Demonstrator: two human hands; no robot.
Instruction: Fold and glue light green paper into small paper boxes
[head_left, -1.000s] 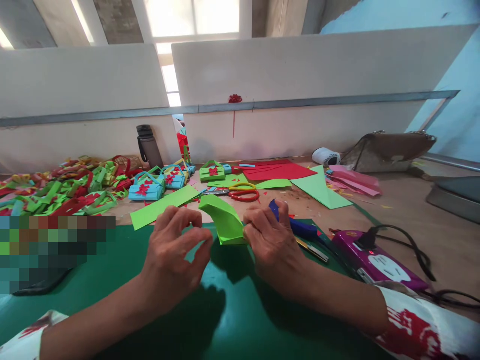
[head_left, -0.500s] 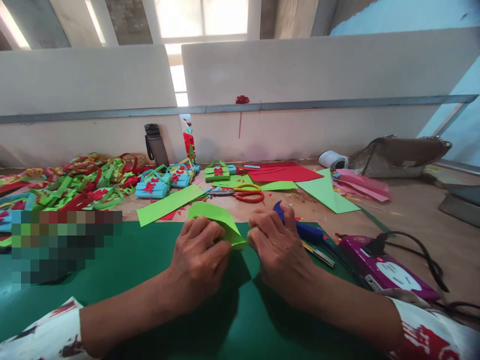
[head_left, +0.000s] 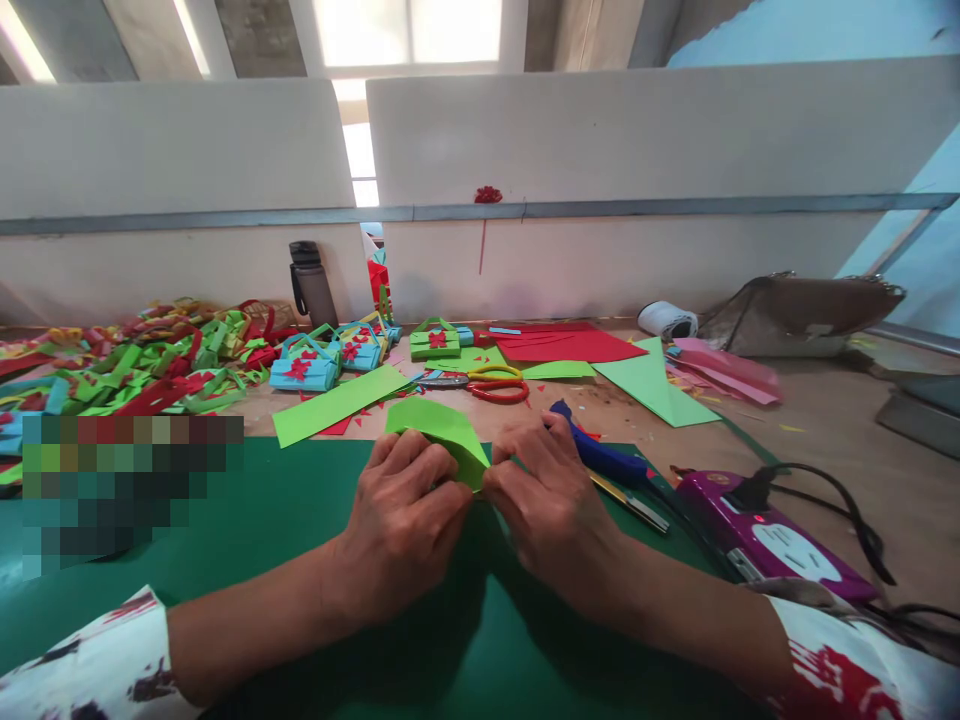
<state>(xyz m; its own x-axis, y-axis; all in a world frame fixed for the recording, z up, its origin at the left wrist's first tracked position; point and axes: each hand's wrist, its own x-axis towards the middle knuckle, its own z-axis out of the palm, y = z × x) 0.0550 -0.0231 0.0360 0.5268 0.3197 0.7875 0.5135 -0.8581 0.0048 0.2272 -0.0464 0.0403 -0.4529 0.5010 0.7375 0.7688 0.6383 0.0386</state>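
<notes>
A folded lime-green paper [head_left: 442,425] is held above the green mat [head_left: 300,640]. My left hand [head_left: 409,515] is closed on its near left part, knuckles up. My right hand [head_left: 551,505] is closed at the paper's right corner, its fingertips pinching the edge close to my left hand. The fingertips of both hands are partly hidden behind the knuckles. Just beyond my right hand lies a blue glue gun [head_left: 607,458], with a yellow cutter knife [head_left: 630,503] beside it on the mat.
Red and yellow scissors [head_left: 499,385], a lime strip [head_left: 337,405] and red sheets [head_left: 570,343] lie behind the mat. Small paper bags [head_left: 304,368] and a colourful paper pile [head_left: 165,360] are at left, near a bottle [head_left: 311,285]. A purple power strip [head_left: 772,540] with cables sits right.
My right hand has moved left, closer to my left hand, and now meets the paper's corner. The green paper has shifted and tilted slightly. The view has shifted a little.
</notes>
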